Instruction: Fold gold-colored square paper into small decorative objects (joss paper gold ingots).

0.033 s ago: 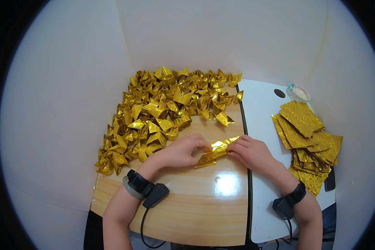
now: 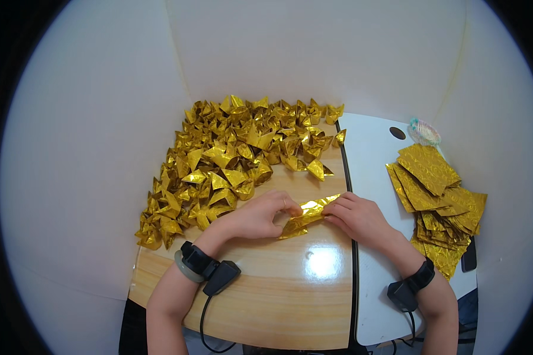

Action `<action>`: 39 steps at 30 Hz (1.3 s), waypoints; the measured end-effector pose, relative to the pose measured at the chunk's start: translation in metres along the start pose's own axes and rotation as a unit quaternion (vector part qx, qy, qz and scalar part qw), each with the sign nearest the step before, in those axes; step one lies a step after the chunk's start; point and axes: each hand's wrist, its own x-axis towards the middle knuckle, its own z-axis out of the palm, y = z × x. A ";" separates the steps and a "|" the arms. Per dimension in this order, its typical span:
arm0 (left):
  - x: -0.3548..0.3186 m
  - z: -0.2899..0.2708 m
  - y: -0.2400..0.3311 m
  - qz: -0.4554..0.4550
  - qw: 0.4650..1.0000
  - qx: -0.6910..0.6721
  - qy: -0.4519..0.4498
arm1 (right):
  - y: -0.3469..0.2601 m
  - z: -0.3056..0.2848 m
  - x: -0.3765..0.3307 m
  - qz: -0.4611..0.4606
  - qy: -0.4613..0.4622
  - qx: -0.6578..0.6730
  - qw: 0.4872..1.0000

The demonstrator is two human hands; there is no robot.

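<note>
A partly folded sheet of gold foil paper (image 2: 312,212) lies slantwise over the wood-grain table, its middle doubled into a shiny band. My left hand (image 2: 256,215) grips its left part, thumb below and fingers above. At the upper right end, the bent fingers of my right hand (image 2: 359,219) press on the paper. Part of the foil is hidden under the fingers of both hands. Just beyond my left hand spreads a big heap of gold foil paper ingots (image 2: 219,157), folded with pointed ends.
A loose stack of flat gold foil sheets (image 2: 435,189) lies on the white tabletop (image 2: 373,284) at right. Behind it is a clear plastic coil (image 2: 424,131); a dark flat object (image 2: 469,255) shows beside it. Pale walls enclose the table. Cables hang from both wrist straps.
</note>
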 end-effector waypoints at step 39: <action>0.000 0.014 0.034 -0.162 0.978 0.026 0.127 | -0.004 0.004 0.004 0.141 -0.035 0.163 0.976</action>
